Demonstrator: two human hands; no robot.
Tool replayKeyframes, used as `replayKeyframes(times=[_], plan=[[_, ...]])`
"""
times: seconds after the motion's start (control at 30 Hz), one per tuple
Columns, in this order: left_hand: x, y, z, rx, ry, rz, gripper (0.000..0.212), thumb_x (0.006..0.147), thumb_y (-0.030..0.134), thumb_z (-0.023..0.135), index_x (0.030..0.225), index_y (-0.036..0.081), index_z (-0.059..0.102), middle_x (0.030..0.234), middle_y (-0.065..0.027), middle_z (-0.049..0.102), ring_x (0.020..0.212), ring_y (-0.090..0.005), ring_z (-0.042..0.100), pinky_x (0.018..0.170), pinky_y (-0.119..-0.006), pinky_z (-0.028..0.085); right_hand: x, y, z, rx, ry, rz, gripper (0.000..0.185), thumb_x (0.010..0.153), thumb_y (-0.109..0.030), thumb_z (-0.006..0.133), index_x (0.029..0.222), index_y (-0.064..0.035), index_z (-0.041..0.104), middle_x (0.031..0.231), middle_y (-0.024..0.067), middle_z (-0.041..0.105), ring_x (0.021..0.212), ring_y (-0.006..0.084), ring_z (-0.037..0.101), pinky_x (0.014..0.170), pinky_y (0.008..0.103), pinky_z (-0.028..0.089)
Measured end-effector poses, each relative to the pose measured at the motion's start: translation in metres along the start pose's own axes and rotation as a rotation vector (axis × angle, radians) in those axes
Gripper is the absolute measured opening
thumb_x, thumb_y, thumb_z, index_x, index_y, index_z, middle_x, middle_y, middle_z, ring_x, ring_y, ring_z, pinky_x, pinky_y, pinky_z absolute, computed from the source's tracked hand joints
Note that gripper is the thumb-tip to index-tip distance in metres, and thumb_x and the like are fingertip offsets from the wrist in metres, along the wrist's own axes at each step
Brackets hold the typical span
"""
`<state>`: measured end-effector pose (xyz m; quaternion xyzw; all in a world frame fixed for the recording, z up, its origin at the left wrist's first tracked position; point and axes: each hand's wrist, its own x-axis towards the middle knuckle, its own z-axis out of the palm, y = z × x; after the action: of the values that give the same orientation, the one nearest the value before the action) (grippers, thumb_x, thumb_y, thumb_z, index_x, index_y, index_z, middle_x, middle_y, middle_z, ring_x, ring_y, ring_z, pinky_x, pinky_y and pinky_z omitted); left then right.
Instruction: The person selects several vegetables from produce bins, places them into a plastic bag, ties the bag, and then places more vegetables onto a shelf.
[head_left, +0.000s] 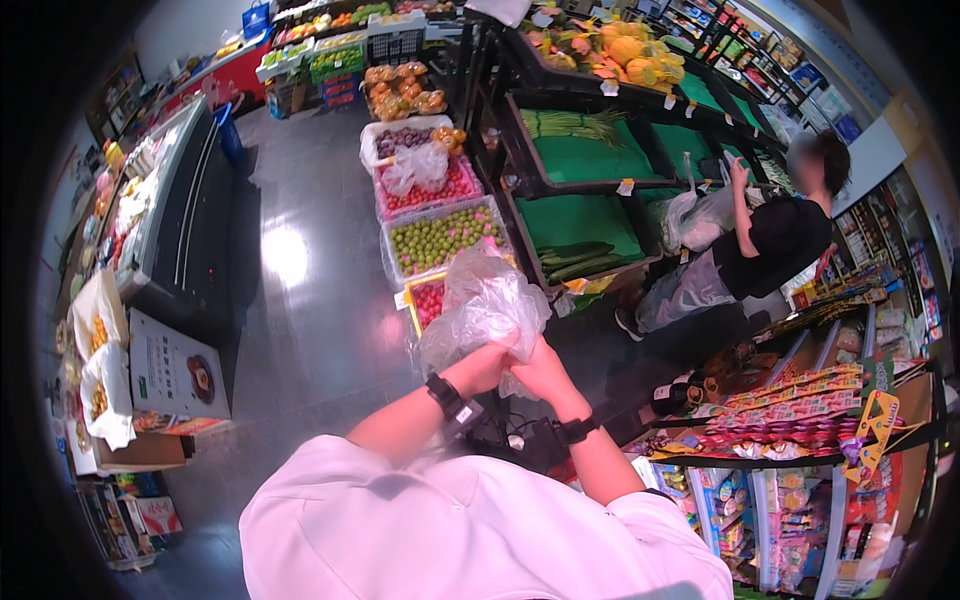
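Both of my hands meet on a clear plastic bag (499, 296) that billows out in front of me. My left hand (484, 366) grips its near edge, and my right hand (536, 369) pinches the plastic right beside it. I cannot tell whether anything is inside the bag. Beneath and beyond it, a yellow-edged crate of red fruit (429, 304) is partly covered. Just past that sits a crate of green round fruit (442, 238), lined with plastic. Farther on come a pink crate of small red fruit (420, 193) with crumpled plastic on top, and a box of dark purple fruit (403, 141).
A person in a black top (776, 236) stands at right, holding filled plastic bags (701, 217) beside green-lined produce bins (581, 221). Snack shelves (787, 420) are close on my right. At left are a chilled display case (176, 217) and a printed carton (180, 364).
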<state>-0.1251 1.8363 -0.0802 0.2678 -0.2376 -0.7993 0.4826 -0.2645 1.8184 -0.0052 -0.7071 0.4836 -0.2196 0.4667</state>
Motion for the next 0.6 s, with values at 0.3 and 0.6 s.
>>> replayKeyframes(times=[0.3, 0.6], plan=[[-0.056, 0.062, -0.002, -0.047, -0.220, 0.242, 0.070, 0.097, 0.054, 0.043, 0.144, 0.002, 0.037, 0.140, -0.0137, 0.049, 0.129, -0.0228, 0.046, 0.113, -0.036, 0.031, -0.008, -0.049, 0.037, 0.113, -0.271, 0.041, 0.029, 0.076, -0.007, 0.057, 0.103, 0.0017, 0.064, 0.088, 0.0079, 0.066, 0.082, 0.0177, 0.062, 0.075, 0.0327, 0.049], [-0.064, 0.105, -0.024, -0.635, 0.060, 0.296, 0.039, 0.087, 0.010, 0.054, 0.123, -0.002, 0.045, 0.121, -0.0203, 0.055, 0.112, -0.0384, 0.054, 0.100, -0.055, 0.042, -0.018, -0.066, 0.041, 0.441, -0.426, 0.219, 0.026, 0.078, -0.016, 0.054, 0.095, -0.0008, 0.066, 0.080, 0.0034, 0.063, 0.069, 0.0137, 0.059, 0.065, 0.0282, 0.046]])
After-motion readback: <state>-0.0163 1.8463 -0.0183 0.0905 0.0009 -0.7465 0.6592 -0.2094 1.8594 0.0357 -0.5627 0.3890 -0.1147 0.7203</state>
